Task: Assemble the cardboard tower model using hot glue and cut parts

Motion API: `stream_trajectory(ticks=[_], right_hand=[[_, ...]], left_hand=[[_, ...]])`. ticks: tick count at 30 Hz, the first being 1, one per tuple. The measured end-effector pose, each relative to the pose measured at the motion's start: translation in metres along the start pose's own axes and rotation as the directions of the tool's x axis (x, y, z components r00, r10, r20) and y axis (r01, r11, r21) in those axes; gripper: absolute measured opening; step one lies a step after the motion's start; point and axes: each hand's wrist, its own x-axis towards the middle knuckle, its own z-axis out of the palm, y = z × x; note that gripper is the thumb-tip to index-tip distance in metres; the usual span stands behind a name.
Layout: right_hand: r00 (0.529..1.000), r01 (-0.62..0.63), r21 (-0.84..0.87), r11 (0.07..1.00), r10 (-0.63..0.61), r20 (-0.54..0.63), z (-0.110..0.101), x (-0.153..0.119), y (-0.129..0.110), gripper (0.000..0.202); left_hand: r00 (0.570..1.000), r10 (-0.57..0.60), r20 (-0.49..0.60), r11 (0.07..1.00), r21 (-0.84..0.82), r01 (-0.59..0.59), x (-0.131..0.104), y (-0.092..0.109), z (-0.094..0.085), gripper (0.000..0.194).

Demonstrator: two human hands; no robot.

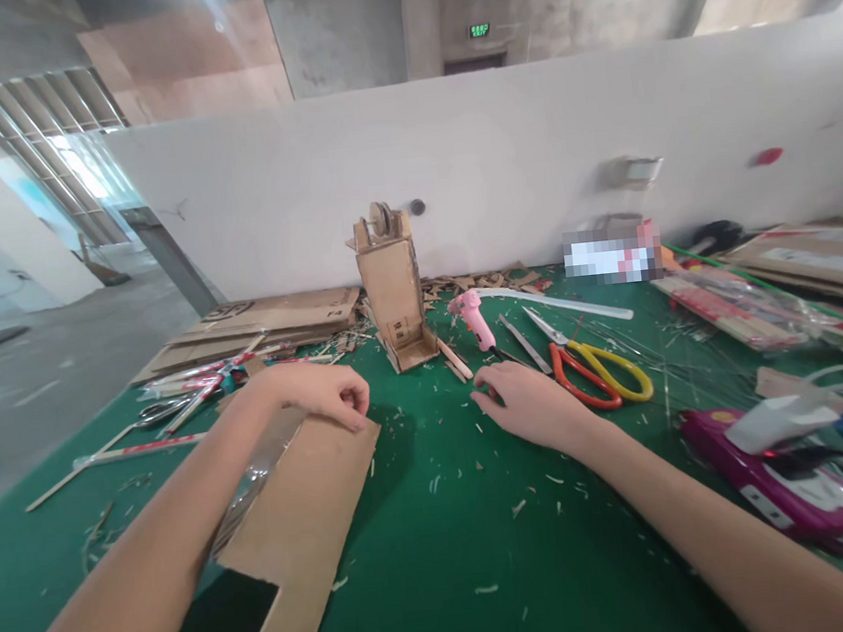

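My left hand (325, 395) pinches the top edge of a cut cardboard piece (302, 506), which slants down toward the bottom of the view. On the green table my right hand (515, 401) rests with thumb and fingers apart, nothing between them. Just beyond it lie a pink glue gun (476, 323), a slim metal blade (524, 341) and scissors (602, 373) with orange and yellow handles. An upright cardboard structure (393, 289) with a round wheel on top stands between and beyond my hands. Short wooden sticks (456, 359) lie beside its base.
Flat cardboard (265, 321) is stacked at the back left, near wrapped sticks (143, 448). A purple power strip (780, 480) with cables sits at the right. A white partition (482, 171) borders the green table (491, 568) behind.
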Motion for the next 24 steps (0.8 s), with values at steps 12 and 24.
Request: stream_trajectory(ticks=[12,24], right_hand=[[0.938,-0.345,-0.417,0.841,0.326,-0.118,-0.017,-0.003,0.026,0.038],[0.898,-0.433,-0.103,0.896,0.439,0.043,-0.016,0.058,0.033,0.050]], left_hand=[[0.937,-0.102,-0.334,0.595,-0.775,-0.212,0.024,-0.017,0.014,0.037],[0.967,0.076,-0.242,0.506,-0.826,-0.247,0.044,-0.023,0.032,0.042]])
